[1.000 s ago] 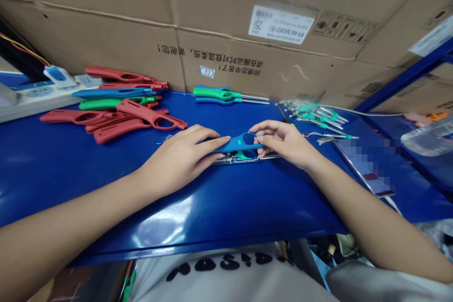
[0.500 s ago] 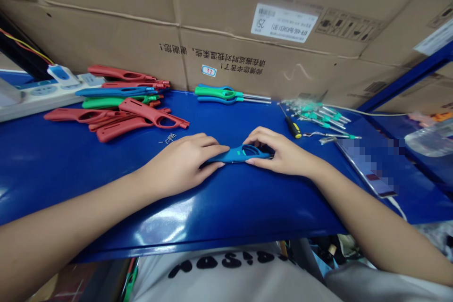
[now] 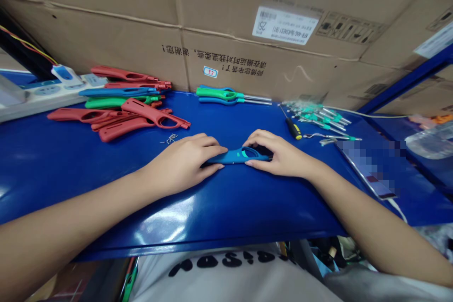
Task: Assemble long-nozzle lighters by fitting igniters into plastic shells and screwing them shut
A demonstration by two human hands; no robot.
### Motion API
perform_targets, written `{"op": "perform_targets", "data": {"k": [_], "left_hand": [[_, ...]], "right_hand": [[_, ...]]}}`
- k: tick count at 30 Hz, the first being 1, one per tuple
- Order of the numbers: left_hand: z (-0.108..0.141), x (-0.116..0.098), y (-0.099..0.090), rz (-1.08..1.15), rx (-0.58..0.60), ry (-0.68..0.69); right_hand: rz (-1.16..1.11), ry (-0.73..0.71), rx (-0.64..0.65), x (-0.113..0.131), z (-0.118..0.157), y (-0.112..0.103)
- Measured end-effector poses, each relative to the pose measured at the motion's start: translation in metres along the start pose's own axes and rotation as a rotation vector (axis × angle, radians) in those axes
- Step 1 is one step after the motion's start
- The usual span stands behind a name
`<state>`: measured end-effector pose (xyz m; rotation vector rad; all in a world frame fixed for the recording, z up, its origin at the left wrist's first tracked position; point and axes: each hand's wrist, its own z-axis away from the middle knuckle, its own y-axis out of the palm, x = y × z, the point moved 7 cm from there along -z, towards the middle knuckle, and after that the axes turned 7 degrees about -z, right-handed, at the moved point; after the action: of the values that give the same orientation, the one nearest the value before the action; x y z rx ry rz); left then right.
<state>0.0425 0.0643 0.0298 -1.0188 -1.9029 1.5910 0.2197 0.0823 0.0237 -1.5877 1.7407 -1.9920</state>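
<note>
A blue gas lighter lies sideways low over the blue table, gripped at both ends. My left hand pinches its handle end between thumb and fingers. The front end, beside the trigger ring, is in my right hand, thumb below and fingers above. A bit of green shows inside the ring. My right fingers partly hide the tip. Near my left hand lie several small screws. A black and yellow screwdriver rests beyond my right hand.
Red, blue and green lighter shells are piled at the left, near a white power strip. Assembled lighters lie against the cardboard box. Metal lighter tubes with green parts and a phone are at the right.
Both hands keep their hold on the blue lighter. It has tilted very slightly, and the whole view has shifted a little.
</note>
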Motion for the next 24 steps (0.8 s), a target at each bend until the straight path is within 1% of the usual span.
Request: {"op": "perform_targets", "data": {"k": [4,9,12,17,21,24], "left_hand": [[0.0,-0.005,0.0,-0.068,-0.011,0.025],[0.0,-0.012,0.003,-0.148,-0.026,0.047],[0.0,-0.011,0.004,-0.112,-0.045,0.04],[0.001,-0.006,0.0,-0.002,-0.116,0.011],[0.003,-0.006,-0.004,0.054,-0.157,0.029],[0.001,-0.005,-0.004,0.049,-0.139,0.004]], "right_hand": [[0.042,-0.021,0.011,0.001,0.001,0.001],[0.24,-0.048,0.059,0.005,0.002,0.002],[0.296,-0.086,0.048,0.007,0.003,0.001],[0.365,-0.148,0.005,0.013,0.005,0.001],[0.415,-0.149,-0.049,0.019,0.006,0.0],[0.417,-0.132,-0.058,0.021,0.006,-0.003]]}}
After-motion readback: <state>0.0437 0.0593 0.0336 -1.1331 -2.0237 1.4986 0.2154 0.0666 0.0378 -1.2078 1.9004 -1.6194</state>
